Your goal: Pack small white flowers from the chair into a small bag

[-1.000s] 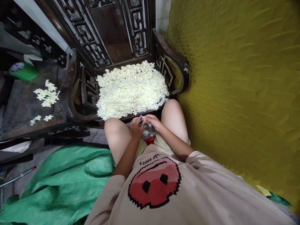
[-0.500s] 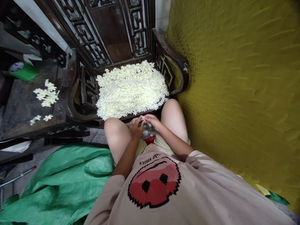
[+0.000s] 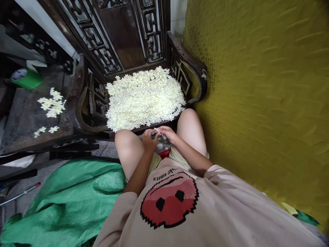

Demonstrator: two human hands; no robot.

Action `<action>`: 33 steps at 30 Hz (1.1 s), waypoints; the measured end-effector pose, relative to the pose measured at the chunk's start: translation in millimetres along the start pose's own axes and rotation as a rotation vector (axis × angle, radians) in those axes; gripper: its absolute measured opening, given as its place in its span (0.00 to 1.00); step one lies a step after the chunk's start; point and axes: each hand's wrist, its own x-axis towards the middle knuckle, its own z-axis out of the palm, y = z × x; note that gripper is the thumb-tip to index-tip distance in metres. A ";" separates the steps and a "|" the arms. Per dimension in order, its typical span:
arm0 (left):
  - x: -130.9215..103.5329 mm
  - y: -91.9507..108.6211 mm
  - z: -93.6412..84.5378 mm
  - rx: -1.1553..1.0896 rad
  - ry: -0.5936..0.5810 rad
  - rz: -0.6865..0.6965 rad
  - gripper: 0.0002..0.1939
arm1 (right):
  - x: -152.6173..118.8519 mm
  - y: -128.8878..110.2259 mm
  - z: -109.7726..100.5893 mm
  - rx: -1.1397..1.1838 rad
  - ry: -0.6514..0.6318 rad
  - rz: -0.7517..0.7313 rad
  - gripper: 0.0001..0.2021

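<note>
Between my knees, just in front of the chair's edge, both hands meet fingertip to fingertip. A small white flower is pinched between them. My left hand has its fingers curled round the flower's left side. From the right, my right hand closes its fingertips on it. Its lower part is hidden by the fingers. Beyond my hands, a broad heap of white flowers covers the seat of a dark carved wooden chair.
A dark wooden table at the left bears loose flowers and a green tape roll. Green sheeting lies at the lower left. A yellow textured mat stands at the right. Part of something red shows beneath me.
The white flower between my fingertips has turned slightly and now lies flatter. My hands have barely moved, and the view has shifted very slightly.
</note>
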 end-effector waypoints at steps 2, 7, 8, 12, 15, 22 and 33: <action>1.7 0.6 -0.9 -0.017 -0.019 -0.010 0.08 | 0.1 0.8 0.2 0.004 0.002 0.006 0.15; 7.9 -1.7 -4.4 -0.088 -0.102 -0.001 0.06 | 1.4 3.0 -0.9 -0.014 0.037 0.018 0.16; 8.8 -2.7 -4.9 -0.093 -0.113 0.002 0.06 | 1.6 3.0 -1.3 -0.021 0.037 0.023 0.16; 9.9 -6.3 -4.8 -0.099 -0.125 -0.013 0.07 | 0.4 -0.7 -1.0 -0.086 -0.041 0.056 0.15; 8.9 -7.8 -1.9 -0.178 -0.155 -0.083 0.07 | -1.7 -6.2 1.7 -0.104 -0.079 -0.035 0.15; 8.4 -11.8 6.9 -0.537 -0.245 -0.389 0.10 | -0.4 -9.7 3.1 -0.080 -0.101 -0.136 0.15; 6.6 -16.0 15.2 -0.625 -0.278 -0.505 0.12 | 3.4 -2.7 5.4 -0.097 -0.042 0.032 0.15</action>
